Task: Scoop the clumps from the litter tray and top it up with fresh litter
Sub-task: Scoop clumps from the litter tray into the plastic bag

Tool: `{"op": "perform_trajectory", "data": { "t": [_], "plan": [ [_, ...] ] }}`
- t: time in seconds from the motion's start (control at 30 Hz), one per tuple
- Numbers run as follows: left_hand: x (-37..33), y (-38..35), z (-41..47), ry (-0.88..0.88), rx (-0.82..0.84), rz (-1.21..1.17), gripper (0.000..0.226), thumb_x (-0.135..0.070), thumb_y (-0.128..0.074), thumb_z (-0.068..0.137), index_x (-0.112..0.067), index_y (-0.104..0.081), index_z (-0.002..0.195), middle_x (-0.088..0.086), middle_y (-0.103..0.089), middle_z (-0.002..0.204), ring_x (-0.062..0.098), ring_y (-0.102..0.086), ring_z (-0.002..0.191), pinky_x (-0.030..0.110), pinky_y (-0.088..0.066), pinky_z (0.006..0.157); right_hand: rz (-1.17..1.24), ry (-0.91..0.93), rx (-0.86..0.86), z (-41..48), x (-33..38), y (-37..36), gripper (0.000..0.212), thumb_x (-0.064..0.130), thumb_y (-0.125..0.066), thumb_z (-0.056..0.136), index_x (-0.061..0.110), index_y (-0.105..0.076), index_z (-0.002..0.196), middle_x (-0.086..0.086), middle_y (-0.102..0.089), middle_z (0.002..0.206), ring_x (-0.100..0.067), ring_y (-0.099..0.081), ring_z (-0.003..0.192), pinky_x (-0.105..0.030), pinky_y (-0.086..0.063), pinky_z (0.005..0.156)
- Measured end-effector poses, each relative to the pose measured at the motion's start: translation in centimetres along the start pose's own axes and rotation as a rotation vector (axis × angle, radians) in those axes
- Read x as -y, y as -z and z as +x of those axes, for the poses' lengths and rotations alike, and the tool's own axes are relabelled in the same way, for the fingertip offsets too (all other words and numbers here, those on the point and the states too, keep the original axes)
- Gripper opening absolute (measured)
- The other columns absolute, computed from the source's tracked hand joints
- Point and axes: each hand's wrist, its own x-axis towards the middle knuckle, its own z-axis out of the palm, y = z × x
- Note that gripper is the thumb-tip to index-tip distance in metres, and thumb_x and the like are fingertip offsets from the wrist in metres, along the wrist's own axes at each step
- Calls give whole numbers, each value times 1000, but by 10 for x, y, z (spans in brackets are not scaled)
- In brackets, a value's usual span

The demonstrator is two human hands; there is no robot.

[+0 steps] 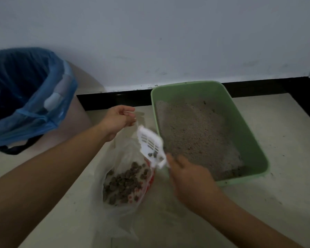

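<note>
A pale wall [168,33] fills the upper half of the frame, and a light floor [276,194] with a black strip [115,101] along its base is seen below it. At the upper left, a bin lined with a blue bag [34,104] is seen standing on the floor. A green litter tray [247,136] is placed right of centre against the strip, and grey litter [195,133] is spread across its bottom. A clear plastic bag [118,154] with red print is held open at lower centre, just left of the tray. Its upper edge is pinched by the curled fingers of the left hand [117,120]. The right hand [190,178], blurred, is wrapped around the handle of a white slotted scoop [150,142]. The scoop is tilted above the bag's mouth, beside the tray's near left corner. A heap of dark clumps [125,183] is gathered inside the bag, and a few more are seen in the scoop near its handle.
</note>
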Motion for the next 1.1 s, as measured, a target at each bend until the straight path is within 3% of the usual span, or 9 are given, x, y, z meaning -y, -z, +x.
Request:
{"op": "perform_trajectory", "data": {
  "t": [0.1, 0.3, 0.4, 0.5, 0.63, 0.8, 0.9, 1.0, 1.1],
  "plan": [
    [-2, 2, -7, 13, 0, -22, 29, 11, -60, 88, -1, -58, 114, 13, -62, 89, 16, -63, 74, 19, -58, 67, -175, 146, 41, -2, 16, -11, 52, 25, -82, 59, 15, -73, 109, 1, -62, 82, -15, -57, 50, -25, -39, 37],
    [2, 2, -13, -21, -3, 29, 28, 8, -61, 89, 0, -59, 115, 11, -62, 91, 14, -64, 76, 19, -57, 68, 175, 15, 113, 7, 6, 24, 31, 37, -43, 94, 24, -65, 112, 5, -59, 88, -17, -62, 78, -28, -45, 63],
    [3, -2, -11, -37, -108, 123, 23, 1, -62, 90, -6, -63, 112, 7, -62, 96, 16, -62, 85, 20, -54, 72, 440, -144, 171, 16, -10, 69, 22, 33, -57, 94, 34, -71, 111, 11, -68, 75, -5, -61, 54, -21, -48, 48],
    [10, -7, -9, -200, -279, 498, 24, -14, -58, 92, -12, -63, 116, 6, -60, 112, 19, -58, 100, 26, -45, 83, 538, -284, 130, 20, -42, 112, 18, 35, -69, 87, 42, -67, 103, 13, -68, 74, -4, -56, 46, -15, -45, 44],
    [19, -32, -15, -348, -255, 620, 34, -29, -49, 96, -13, -57, 125, 8, -55, 121, 20, -57, 101, 32, -45, 88, 228, -312, 186, 28, -86, 128, 24, 45, -67, 87, 38, -70, 110, 14, -68, 67, -6, -63, 54, -24, -51, 55],
    [31, -81, -29, -191, -77, 590, 63, -54, -44, 94, -10, -42, 140, 10, -51, 130, 24, -55, 111, 38, -46, 97, 46, -295, 572, 41, -100, 113, 32, 41, -58, 96, 28, -65, 124, 7, -71, 70, -3, -67, 57, -26, -59, 64],
    [38, -97, -31, -104, 35, 595, 78, -74, -41, 80, -14, -47, 129, 11, -56, 123, 28, -61, 103, 45, -54, 90, -190, -242, 707, 45, -98, 103, 26, 35, -53, 100, 25, -64, 121, 3, -70, 79, -14, -69, 69, -32, -60, 70],
    [41, -108, -29, -81, 20, 666, 47, -44, -45, 97, -8, -43, 128, 18, -52, 123, 35, -56, 107, 44, -50, 91, -504, -71, 571, 47, -90, 105, 22, 30, -52, 98, 32, -65, 116, 6, -65, 84, -13, -63, 76, -34, -58, 72],
    [47, -106, -30, -142, -9, 720, 34, -31, -35, 103, -7, -43, 125, 19, -53, 118, 35, -54, 103, 39, -46, 83, -412, 2, 551, 53, -73, 133, 28, 34, -53, 95, 38, -65, 120, 13, -65, 80, -6, -60, 71, -25, -52, 61]
  ]
}}
